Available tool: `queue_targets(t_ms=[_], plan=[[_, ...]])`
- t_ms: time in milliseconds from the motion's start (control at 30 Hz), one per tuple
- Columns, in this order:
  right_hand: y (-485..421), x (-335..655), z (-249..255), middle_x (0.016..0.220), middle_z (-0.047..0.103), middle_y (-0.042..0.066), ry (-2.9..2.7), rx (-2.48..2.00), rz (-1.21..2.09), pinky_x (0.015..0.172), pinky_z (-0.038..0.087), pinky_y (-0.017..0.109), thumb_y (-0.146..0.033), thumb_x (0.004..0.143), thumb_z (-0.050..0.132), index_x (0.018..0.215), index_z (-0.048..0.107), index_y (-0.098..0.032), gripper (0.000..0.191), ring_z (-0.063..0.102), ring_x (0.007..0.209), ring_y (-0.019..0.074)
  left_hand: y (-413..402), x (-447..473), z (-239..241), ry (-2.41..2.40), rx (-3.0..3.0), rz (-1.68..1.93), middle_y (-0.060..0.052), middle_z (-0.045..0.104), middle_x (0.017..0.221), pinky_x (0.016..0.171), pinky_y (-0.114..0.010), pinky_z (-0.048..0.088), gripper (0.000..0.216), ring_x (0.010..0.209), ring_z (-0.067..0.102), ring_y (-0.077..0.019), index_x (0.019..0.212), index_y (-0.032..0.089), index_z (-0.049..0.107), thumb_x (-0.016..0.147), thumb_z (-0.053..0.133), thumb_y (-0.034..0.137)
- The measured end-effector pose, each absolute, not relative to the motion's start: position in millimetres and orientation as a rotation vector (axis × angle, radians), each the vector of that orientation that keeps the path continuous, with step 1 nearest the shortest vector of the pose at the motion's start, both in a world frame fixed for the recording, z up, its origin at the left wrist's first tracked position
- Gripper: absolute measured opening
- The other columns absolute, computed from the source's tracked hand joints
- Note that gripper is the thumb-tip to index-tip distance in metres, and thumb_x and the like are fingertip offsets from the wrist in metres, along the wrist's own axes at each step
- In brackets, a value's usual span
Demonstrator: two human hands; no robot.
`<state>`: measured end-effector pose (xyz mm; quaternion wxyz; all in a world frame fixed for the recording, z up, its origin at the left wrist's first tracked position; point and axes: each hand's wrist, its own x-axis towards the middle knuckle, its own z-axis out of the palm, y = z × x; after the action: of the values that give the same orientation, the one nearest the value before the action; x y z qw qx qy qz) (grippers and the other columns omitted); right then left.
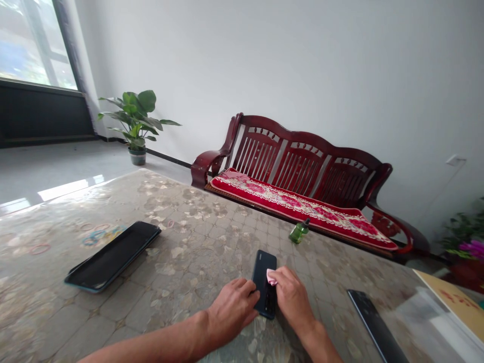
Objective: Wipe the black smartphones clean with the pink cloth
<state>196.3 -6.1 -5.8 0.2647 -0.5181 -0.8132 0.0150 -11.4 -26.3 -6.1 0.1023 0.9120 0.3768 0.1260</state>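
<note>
A dark blue smartphone (262,267) lies on the patterned tablecloth (177,282) in front of me, a small light mark near its top corner. My left hand (232,305) has its fingers curled against the phone's left edge, gripping it against the table. Between the fingertips of my right hand (293,297) is a small folded pink cloth (271,277), pressed on the phone's right side. Beyond the phone stands a small green glass bottle (299,232) with a dark dropper-like top.
A black tray-like object (115,257) lies at left, near several coloured rubber bands (96,235). To the right are a long dark flat object (374,322) and a yellowish box or board (449,297). Behind the table are a wooden bench (295,151) and potted plant (138,121).
</note>
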Motion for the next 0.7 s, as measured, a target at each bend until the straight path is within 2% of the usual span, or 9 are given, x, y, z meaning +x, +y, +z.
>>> queue_targets(t_ms=[233, 467, 700], plan=[[28, 195, -3, 0.083, 0.062, 0.004, -2.13, -1.477, 0.029, 0.077, 0.044, 0.024, -0.003, 0.085, 0.04, 0.088, 0.071, -0.022, 0.037, 0.059, 0.083, 0.0167, -26, -12, -8, 1.132, 2.684, 0.393, -0.003, 0.062, 0.101, 0.086, -0.034, 0.051, 0.015, 0.092, 0.059, -0.0218, 0.099, 0.022, 0.06, 0.091, 0.062, 0.033], [-15, 194, -8, 0.083, 0.061, 0.003, -2.165, -1.383, 0.085, 0.074, 0.045, 0.025, -0.005, 0.087, 0.039, 0.093, 0.069, -0.025, 0.036, 0.059, 0.08, 0.0163, -26, -12, -7, 1.124, 2.675, 0.388, -0.003, 0.062, 0.101, 0.085, -0.034, 0.051, 0.014, 0.092, 0.059, -0.0219, 0.1, 0.022, 0.059, 0.092, 0.061, 0.033], [18, 190, -2, 0.077, 0.063, 0.003, -2.093, -1.389, 0.042, 0.068, 0.046, 0.025, -0.008, 0.088, 0.04, 0.081, 0.069, -0.024, 0.034, 0.059, 0.071, 0.0158, -25, -12, -5, 1.118, 2.684, 0.359, -0.004, 0.062, 0.104, 0.086, -0.035, 0.051, 0.016, 0.094, 0.059, -0.0225, 0.102, 0.021, 0.06, 0.091, 0.061, 0.033]])
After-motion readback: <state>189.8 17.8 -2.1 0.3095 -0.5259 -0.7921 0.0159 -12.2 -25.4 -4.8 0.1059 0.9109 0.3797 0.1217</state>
